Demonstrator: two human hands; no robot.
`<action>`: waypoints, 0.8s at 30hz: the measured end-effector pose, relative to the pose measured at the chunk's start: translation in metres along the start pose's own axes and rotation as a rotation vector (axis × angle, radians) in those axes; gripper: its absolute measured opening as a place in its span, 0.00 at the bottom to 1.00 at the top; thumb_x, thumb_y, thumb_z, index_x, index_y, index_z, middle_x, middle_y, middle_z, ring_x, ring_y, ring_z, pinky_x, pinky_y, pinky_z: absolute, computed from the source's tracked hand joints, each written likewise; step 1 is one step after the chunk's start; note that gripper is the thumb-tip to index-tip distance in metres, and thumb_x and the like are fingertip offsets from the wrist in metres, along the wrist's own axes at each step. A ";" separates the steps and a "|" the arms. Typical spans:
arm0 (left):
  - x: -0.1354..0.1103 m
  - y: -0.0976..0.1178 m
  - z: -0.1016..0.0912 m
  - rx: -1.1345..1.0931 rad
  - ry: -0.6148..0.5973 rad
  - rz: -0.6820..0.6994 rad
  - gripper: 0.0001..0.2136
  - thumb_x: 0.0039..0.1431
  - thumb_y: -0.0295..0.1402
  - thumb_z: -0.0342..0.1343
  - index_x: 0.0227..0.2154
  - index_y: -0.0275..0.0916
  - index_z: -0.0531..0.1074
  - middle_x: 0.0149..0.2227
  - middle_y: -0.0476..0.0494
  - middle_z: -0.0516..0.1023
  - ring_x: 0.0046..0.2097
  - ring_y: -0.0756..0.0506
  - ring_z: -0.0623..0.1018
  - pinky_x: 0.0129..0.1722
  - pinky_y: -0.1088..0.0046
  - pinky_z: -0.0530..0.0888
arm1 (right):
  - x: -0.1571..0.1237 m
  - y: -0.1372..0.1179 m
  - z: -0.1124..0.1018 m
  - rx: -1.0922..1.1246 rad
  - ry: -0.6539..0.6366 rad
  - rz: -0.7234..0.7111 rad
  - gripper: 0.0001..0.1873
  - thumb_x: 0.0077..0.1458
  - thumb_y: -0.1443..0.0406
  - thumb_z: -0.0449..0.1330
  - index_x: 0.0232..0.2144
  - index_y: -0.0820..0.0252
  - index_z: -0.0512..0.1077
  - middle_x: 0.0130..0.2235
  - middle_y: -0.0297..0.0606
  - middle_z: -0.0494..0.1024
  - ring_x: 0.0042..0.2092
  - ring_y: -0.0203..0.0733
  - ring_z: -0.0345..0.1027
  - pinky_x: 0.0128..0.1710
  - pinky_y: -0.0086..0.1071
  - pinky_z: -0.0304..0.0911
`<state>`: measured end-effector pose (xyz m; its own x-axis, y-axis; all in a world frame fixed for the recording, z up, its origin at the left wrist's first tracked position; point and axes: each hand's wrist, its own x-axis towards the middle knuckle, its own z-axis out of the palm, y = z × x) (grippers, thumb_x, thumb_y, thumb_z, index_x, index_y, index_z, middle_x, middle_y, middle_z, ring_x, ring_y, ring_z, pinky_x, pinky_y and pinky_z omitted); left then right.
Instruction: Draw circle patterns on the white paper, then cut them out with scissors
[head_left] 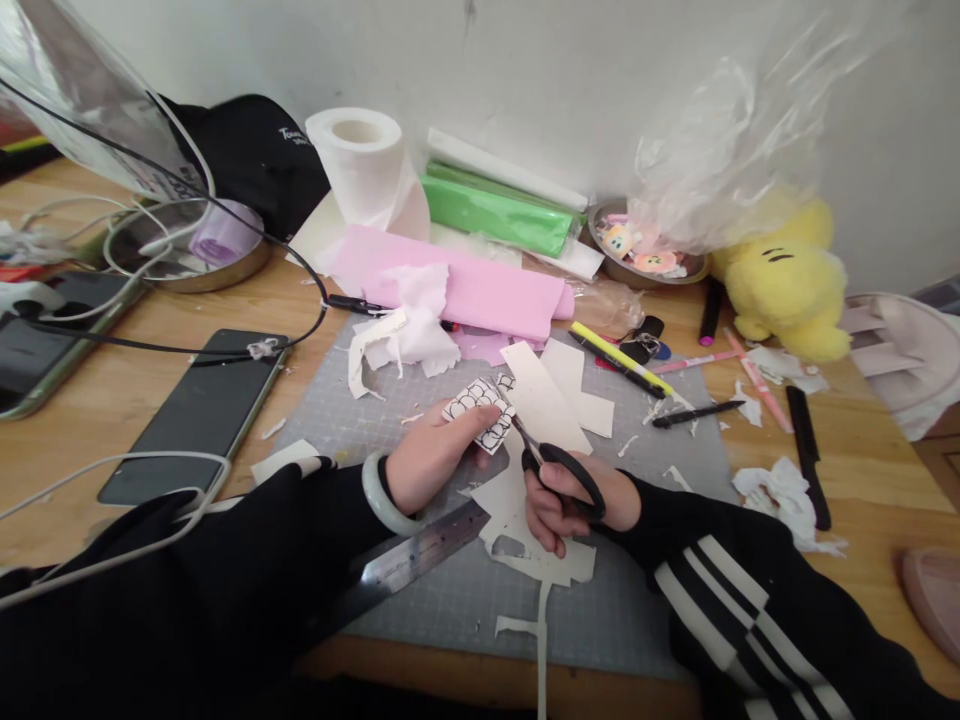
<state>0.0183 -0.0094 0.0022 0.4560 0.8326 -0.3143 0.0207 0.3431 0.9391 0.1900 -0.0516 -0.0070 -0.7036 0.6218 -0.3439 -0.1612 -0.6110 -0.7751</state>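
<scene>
My left hand [433,452] pinches a small white card [474,405] drawn with black scale-like curves. In my right hand [559,500] is a pair of black-handled scissors [589,485], fingers through the loops. The blades meet the card's right edge, where a small patterned corner stands out beyond them. Under both hands lie a grey cutting mat [420,600], a metal ruler [420,550] and cut white paper pieces [544,395]. An irregular paper offcut [510,505] with a long thin strip sits below my right hand.
Left are a phone [202,415], looping cables and a metal bowl [225,272]. Behind stand a paper roll [356,170], pink paper [457,285] and a green pack [499,210]. Pens [622,360], a black comb [808,455], crumpled tissue [780,495] and a yellow plush toy [784,285] lie right.
</scene>
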 end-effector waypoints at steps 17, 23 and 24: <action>0.000 0.002 0.001 0.041 0.028 -0.021 0.19 0.55 0.42 0.47 0.13 0.38 0.62 0.14 0.51 0.63 0.21 0.50 0.65 0.27 0.73 0.63 | 0.000 -0.001 0.001 0.014 0.005 0.009 0.28 0.45 0.44 0.57 0.16 0.61 0.58 0.09 0.26 0.58 0.19 0.33 0.63 0.17 0.26 0.63; 0.001 0.001 0.001 0.079 0.029 -0.029 0.18 0.55 0.42 0.48 0.14 0.38 0.63 0.14 0.51 0.63 0.21 0.51 0.65 0.27 0.73 0.63 | 0.000 -0.001 0.000 0.026 0.016 0.016 0.28 0.44 0.44 0.58 0.16 0.62 0.59 0.09 0.27 0.59 0.18 0.33 0.63 0.17 0.25 0.63; 0.000 0.001 0.001 0.087 0.028 -0.028 0.18 0.55 0.42 0.48 0.14 0.37 0.63 0.14 0.51 0.63 0.21 0.51 0.65 0.26 0.73 0.63 | 0.000 -0.001 0.000 0.028 0.015 0.015 0.28 0.44 0.44 0.58 0.16 0.62 0.59 0.09 0.27 0.59 0.18 0.33 0.63 0.17 0.25 0.63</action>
<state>0.0191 -0.0091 0.0033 0.4288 0.8355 -0.3435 0.1113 0.3285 0.9379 0.1900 -0.0512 -0.0061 -0.6960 0.6196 -0.3630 -0.1703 -0.6335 -0.7548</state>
